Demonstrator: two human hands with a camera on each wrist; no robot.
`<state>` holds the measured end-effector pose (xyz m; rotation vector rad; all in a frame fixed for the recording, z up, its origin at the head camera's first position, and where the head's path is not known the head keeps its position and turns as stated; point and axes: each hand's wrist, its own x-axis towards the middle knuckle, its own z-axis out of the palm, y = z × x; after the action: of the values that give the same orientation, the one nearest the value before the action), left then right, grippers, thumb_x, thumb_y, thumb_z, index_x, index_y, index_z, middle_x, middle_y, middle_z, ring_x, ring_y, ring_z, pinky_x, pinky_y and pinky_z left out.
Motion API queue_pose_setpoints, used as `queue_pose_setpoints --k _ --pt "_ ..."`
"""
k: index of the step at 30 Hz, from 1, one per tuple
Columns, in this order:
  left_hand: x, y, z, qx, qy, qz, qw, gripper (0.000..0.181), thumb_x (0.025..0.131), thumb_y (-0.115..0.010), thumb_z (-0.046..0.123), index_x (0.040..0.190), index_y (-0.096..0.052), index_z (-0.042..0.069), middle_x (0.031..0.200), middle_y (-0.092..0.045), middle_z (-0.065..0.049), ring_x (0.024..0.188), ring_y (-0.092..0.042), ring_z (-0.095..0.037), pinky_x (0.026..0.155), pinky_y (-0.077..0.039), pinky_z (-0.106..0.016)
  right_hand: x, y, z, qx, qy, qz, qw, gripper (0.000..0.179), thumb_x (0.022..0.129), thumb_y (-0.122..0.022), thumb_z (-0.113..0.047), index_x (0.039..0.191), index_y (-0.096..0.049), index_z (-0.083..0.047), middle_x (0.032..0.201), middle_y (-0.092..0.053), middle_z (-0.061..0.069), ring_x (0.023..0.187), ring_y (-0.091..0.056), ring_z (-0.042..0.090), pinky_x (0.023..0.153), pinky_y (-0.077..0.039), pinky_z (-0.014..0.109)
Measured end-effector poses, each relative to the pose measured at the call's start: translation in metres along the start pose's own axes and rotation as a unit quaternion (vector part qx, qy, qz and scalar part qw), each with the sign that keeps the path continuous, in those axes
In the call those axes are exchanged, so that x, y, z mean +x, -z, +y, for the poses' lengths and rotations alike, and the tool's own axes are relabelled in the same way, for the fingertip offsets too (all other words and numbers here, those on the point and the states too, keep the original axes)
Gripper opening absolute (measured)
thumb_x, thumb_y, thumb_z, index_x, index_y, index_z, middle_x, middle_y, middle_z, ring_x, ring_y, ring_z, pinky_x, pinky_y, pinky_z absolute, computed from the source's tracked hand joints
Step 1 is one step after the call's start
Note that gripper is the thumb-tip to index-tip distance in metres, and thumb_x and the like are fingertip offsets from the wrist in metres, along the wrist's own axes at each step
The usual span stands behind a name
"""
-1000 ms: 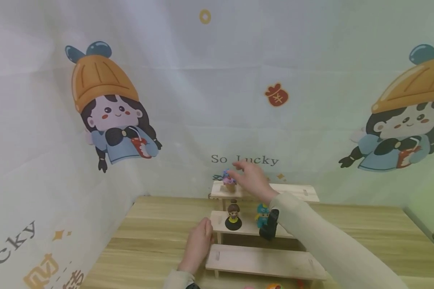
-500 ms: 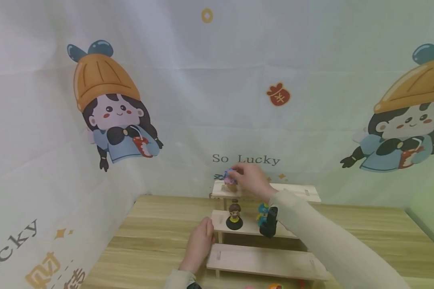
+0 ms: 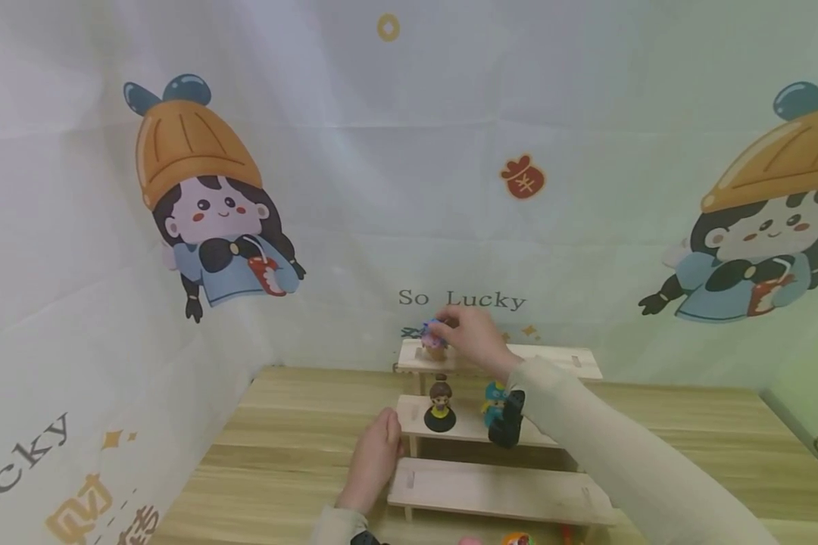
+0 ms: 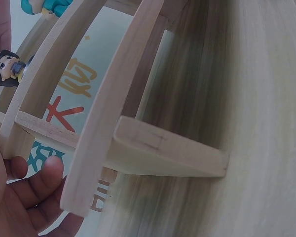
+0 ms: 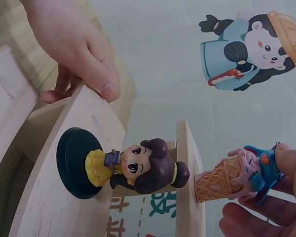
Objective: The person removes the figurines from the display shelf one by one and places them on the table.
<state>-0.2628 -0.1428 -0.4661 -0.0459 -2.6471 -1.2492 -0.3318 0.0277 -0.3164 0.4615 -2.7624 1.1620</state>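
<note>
My right hand point(image 3: 479, 339) pinches the blue and pink top of a toy ice cream cone point(image 5: 227, 180). The cone stands upright at the left end of the top shelf point(image 3: 552, 359) of a wooden stepped stand, its base right at the board. With thumb and fingers my left hand point(image 3: 376, 458) grips the left end of the middle shelf point(image 3: 463, 430), as the right wrist view shows. On that shelf stands a dark-haired doll figurine point(image 3: 440, 407) in yellow on a black round base. A teal-capped figurine point(image 3: 494, 405) stands further right, partly hidden by the black wrist camera.
The lowest shelf point(image 3: 497, 490) lies in front. At the bottom edge of the head view, a pink object point(image 3: 470, 541) and an orange one point(image 3: 518, 539) just show. Behind the wooden table point(image 3: 300, 424) hangs a printed cloth backdrop point(image 3: 382, 189).
The right hand's fingers have moved left and closed on the top of the ice cream cone. My left hand has stayed at the middle shelf's end.
</note>
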Motion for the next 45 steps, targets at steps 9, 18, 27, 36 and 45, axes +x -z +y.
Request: queue_pose_setpoints --k 9,18,27,36,45 --pt "0.001 -0.001 0.001 -0.015 0.005 -0.004 0.9999 0.031 0.104 -0.031 0.024 0.078 -0.044 0.012 0.061 -0.050 0.001 0.053 -0.043 -0.013 0.049 -0.036 -0.028 -0.005 0.002 -0.001 0.017 0.005 0.006 0.9998 0.021 0.095 -0.059 -0.031 0.104 -0.067 -0.014 0.098 -0.069 0.001 0.097 -0.065 0.018 0.085 -0.051 0.038" --pt "0.000 0.000 0.001 -0.019 0.002 0.001 0.9998 0.032 0.104 -0.031 0.024 0.078 -0.044 0.012 0.061 -0.050 0.001 0.053 -0.043 -0.012 0.050 -0.035 -0.027 -0.017 0.008 -0.010 0.020 0.034 0.006 0.9992 0.021 0.094 -0.060 -0.030 0.104 -0.067 -0.013 0.096 -0.070 0.000 0.091 -0.065 0.016 0.079 -0.052 0.034" --pt "0.000 -0.002 0.000 -0.011 -0.002 0.002 0.9999 0.031 0.104 -0.031 0.024 0.079 -0.045 0.011 0.061 -0.050 0.000 0.052 -0.042 -0.012 0.049 -0.035 -0.027 -0.028 0.006 -0.012 0.007 0.064 0.001 0.9980 0.017 0.092 -0.064 -0.026 0.098 -0.069 -0.012 0.093 -0.071 0.001 0.085 -0.066 0.016 0.067 -0.052 0.028" --pt "-0.001 0.000 0.001 -0.011 0.005 -0.009 0.9999 0.033 0.105 -0.030 0.027 0.080 -0.046 0.011 0.062 -0.051 0.001 0.053 -0.042 -0.013 0.049 -0.036 -0.027 -0.049 0.001 -0.011 0.021 0.065 -0.033 0.9971 0.014 0.090 -0.066 -0.025 0.098 -0.068 -0.014 0.099 -0.070 0.003 0.082 -0.066 0.016 0.068 -0.053 0.027" --pt "-0.002 0.002 0.001 -0.006 -0.005 -0.015 0.9999 0.033 0.105 -0.029 0.027 0.082 -0.047 0.011 0.064 -0.051 0.002 0.054 -0.042 -0.012 0.048 -0.036 -0.025 -0.071 -0.008 0.000 0.068 0.090 -0.087 0.9899 0.014 0.093 -0.062 -0.023 0.100 -0.066 -0.012 0.095 -0.068 0.002 0.076 -0.064 0.011 0.062 -0.052 0.024"
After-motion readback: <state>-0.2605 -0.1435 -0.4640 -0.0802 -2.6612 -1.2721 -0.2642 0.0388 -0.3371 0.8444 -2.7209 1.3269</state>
